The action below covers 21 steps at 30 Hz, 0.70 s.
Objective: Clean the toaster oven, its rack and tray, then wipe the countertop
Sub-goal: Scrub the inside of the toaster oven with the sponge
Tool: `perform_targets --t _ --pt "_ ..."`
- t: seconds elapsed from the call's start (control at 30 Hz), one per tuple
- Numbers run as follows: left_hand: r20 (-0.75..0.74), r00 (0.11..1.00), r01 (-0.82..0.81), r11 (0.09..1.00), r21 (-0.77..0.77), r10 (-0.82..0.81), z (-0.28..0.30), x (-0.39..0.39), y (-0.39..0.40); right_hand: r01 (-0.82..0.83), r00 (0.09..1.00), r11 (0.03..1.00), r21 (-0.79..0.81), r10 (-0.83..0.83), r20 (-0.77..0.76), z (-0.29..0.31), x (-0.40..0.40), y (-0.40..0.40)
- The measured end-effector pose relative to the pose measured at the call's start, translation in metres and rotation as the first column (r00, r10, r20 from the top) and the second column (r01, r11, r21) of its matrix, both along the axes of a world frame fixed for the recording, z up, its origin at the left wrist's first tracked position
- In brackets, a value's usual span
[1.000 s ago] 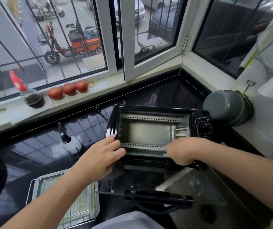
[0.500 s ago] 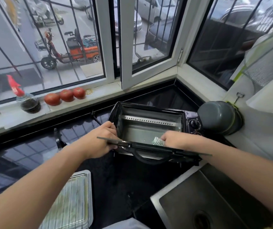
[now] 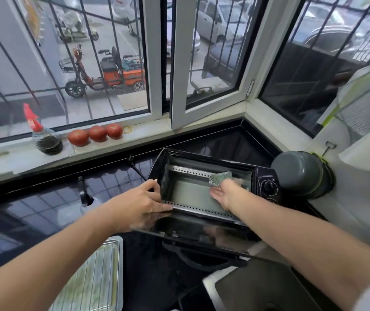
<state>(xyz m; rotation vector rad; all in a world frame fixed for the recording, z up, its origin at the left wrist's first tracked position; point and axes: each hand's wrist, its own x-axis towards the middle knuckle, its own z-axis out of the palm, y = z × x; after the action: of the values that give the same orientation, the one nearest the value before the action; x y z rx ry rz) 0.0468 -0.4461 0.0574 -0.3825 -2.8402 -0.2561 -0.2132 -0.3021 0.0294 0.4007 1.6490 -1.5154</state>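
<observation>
Right hand deep inside toaster oven on table, grip pinching scouring pad against back wall; long axis left-right, wipe likely sideways. Left hand at oven's left front edge, fingers spread, steadying.

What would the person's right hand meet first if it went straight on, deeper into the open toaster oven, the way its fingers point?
Probably the oven's back wall. The right hand holds a scouring pad inside the toaster oven, and nothing shows between them; depth is unclear.
</observation>
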Motion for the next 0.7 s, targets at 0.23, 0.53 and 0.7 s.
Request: perform_targets --t 0.23,0.53,0.7 --pt "0.149 0.987 -0.073 0.997 0.033 0.067 -0.007 -0.002 -0.014 -0.086 0.995 0.985 -0.151 0.092 0.03 -0.008 0.005 -0.018" --pt "0.08 0.992 -0.106 0.991 0.081 0.1 -0.014 -0.009 -0.012 -0.177 0.958 0.969 -0.175 0.21 0.193 0.011 0.018 -0.044" --pt "0.165 0.981 -0.124 0.985 0.123 0.103 -0.02 -0.009 -0.019 0.383 0.897 0.916 -0.121 -0.337 0.288 0.045 -0.015 0.002"
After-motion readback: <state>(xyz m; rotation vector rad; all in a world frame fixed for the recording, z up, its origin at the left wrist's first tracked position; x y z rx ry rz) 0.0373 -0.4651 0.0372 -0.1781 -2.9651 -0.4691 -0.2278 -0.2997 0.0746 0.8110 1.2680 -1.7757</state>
